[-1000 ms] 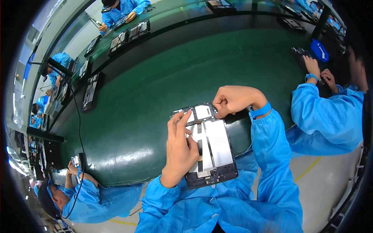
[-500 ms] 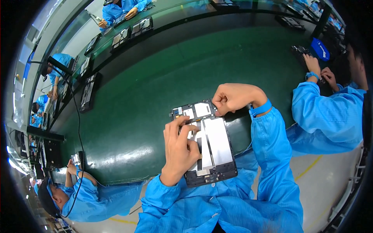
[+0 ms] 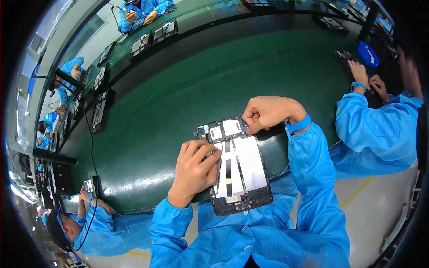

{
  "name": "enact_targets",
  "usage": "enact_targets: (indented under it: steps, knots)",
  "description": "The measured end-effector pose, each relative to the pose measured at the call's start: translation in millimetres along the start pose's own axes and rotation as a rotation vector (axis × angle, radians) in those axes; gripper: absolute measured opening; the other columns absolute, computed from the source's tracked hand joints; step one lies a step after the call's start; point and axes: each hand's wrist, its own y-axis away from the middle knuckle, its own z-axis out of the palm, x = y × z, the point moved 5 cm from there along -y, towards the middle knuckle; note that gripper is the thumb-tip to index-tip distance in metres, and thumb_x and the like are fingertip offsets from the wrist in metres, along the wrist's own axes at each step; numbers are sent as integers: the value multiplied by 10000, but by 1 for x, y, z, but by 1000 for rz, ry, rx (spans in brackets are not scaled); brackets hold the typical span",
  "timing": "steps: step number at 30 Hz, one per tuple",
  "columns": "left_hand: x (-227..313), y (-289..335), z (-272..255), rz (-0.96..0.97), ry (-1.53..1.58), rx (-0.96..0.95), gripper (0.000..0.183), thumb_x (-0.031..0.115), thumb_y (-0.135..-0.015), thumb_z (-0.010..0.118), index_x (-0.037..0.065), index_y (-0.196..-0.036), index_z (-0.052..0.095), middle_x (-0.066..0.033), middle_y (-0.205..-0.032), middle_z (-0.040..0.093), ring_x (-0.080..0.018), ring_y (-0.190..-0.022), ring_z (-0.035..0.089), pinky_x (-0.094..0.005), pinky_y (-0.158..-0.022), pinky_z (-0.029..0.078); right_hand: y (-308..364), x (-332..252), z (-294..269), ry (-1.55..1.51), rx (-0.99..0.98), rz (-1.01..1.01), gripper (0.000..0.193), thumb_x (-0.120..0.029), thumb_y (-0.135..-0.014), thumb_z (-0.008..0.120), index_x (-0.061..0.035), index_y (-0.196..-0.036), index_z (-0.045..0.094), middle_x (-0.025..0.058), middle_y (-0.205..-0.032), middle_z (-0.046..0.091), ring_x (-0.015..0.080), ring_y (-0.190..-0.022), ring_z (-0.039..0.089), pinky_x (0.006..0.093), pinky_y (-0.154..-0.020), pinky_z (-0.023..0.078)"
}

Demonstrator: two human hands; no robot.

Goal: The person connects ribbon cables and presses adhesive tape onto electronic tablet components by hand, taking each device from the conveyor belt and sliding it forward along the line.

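Observation:
An opened tablet [image 3: 250, 163] lies in front of me, its inner side up, with silver battery panels, a black frame and pale plates at its far end. Its near end reaches over the table's edge towards my body. My left hand [image 3: 195, 167] is closed around the tablet's left edge, fingers curled over the rim and the fingertips on the inner side. At the far right corner, my right hand [image 3: 268, 114] is closed with thumb and bent fingers on the frame. Whether a small part sits between those fingers is hidden. A blue band [image 3: 299, 124] circles my right wrist.
The green table [image 3: 152, 129] curves around me. More opened tablets [image 3: 102, 109] stand along a raised shelf at the far left. A co-worker's hands [image 3: 359, 73] work at the right near a blue pouch [image 3: 368, 54]. Another co-worker [image 3: 80, 228] sits at the left beside a hanging black cable [image 3: 91, 147].
My left hand has slid left, from over the tablet's inner side to its left edge, uncovering the middle strip and a yellow piece. My right hand stays at the far right corner.

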Motion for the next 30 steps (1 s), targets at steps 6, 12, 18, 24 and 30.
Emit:
enact_targets:
  steps: [6, 12, 18, 24, 30]
  knots:
    - [2, -5, -5, -70, 201, -95, 351, 69, -801, 775, 98, -1144, 842, -71, -1158, 740, -324, -1080, 650, -450, -958, 500, -1, -2, 0, 24, 24, 6, 243, -159, -852, 795, -50, -669, 677, 29, -590, 612, 131, -564, 585, 340, -534, 401]
    - [4, -8, 3, -156, 181, -86, 294, 47, -807, 790, 91, -1096, 812, -80, -1126, 705, -321, -1059, 619, -431, -917, 472, 0, -1, -2, 25, 12, -13, 233, -152, -849, 791, -48, -673, 679, 34, -590, 613, 134, -563, 591, 343, -533, 399]
    - [7, -10, 11, -217, 205, -70, 390, 1, -771, 728, 95, -1147, 776, -104, -1171, 683, -326, -1064, 612, -437, -921, 466, 2, -5, -1, 17, 14, 6, 329, -149, -913, 798, -53, -654, 620, -5, -575, 575, 97, -537, 527, 321, -529, 388]
    - [14, -19, 9, -39, 79, -49, 420, 2, -740, 685, 110, -1137, 769, -159, -1337, 660, -387, -1265, 598, -568, -1130, 442, 2, -2, -1, 15, 12, -6, 327, -148, -916, 794, -51, -655, 623, -2, -575, 587, 97, -537, 541, 317, -531, 397]
    - [13, -30, 15, 55, 66, -169, 338, -2, -750, 686, 95, -1071, 727, -174, -1441, 626, -406, -1381, 566, -629, -1256, 374, 2, -2, -2, 11, 5, -20, 320, -151, -919, 791, -46, -665, 626, -3, -574, 588, 98, -538, 541, 316, -532, 403]
